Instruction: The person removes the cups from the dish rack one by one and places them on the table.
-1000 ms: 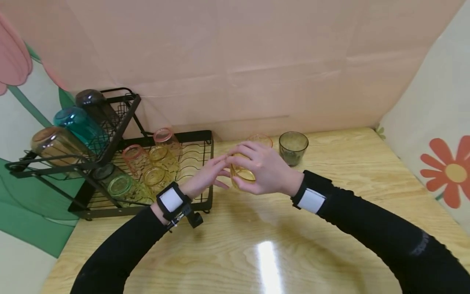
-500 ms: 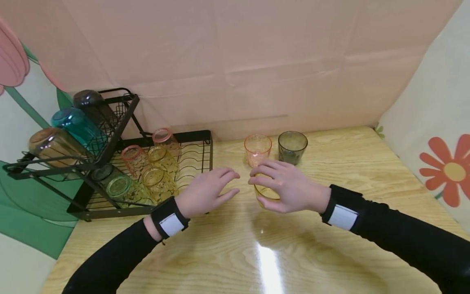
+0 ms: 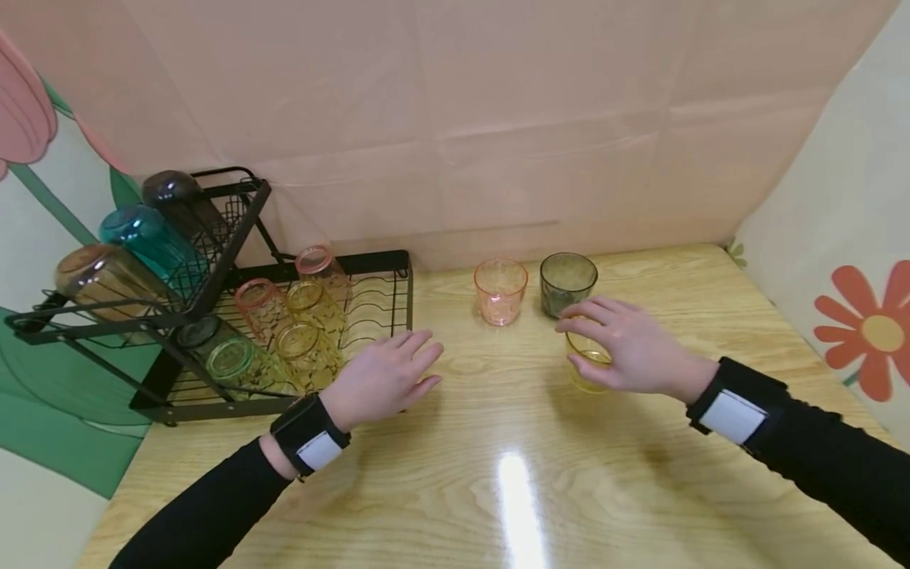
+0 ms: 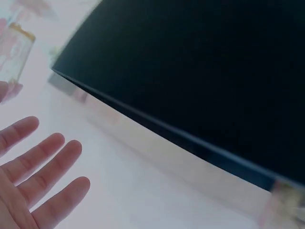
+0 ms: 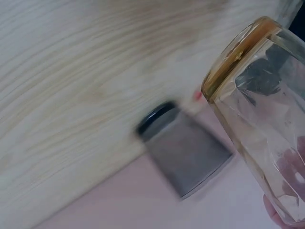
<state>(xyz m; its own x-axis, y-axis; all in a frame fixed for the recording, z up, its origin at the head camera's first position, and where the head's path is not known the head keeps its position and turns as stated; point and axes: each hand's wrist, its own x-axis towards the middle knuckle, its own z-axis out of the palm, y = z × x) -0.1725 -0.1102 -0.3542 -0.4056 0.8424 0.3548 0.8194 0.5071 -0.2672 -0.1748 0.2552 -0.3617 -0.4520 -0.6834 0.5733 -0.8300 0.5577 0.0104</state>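
Note:
In the head view my right hand (image 3: pixel 633 348) holds a yellow glass cup (image 3: pixel 585 384) above the table, fingers and thumb around its sides. The right wrist view shows the same yellow cup (image 5: pixel 257 105) large and close. A dark grey glass cup (image 3: pixel 566 292) stands upright just behind it, and to its left is a pink-rimmed glass cup (image 3: pixel 501 299). My left hand (image 3: pixel 384 378) hovers by the rack's front right corner, fingers extended and holding nothing. Spread fingers (image 4: pixel 52 167) also appear in the left wrist view.
A black two-tier dish rack (image 3: pixel 410 296) stands at the left. Several pink, yellow and green glasses lean in its lower tier. Brown, teal and dark glasses (image 3: pixel 152 243) lie on the upper tier. A pink backdrop (image 3: pixel 498 158) rises behind the wooden table (image 3: pixel 441 506).
The yellow cup has moved right in my right hand, from beside the rack to in front of the grey cup. My left hand has drawn away from it to the left.

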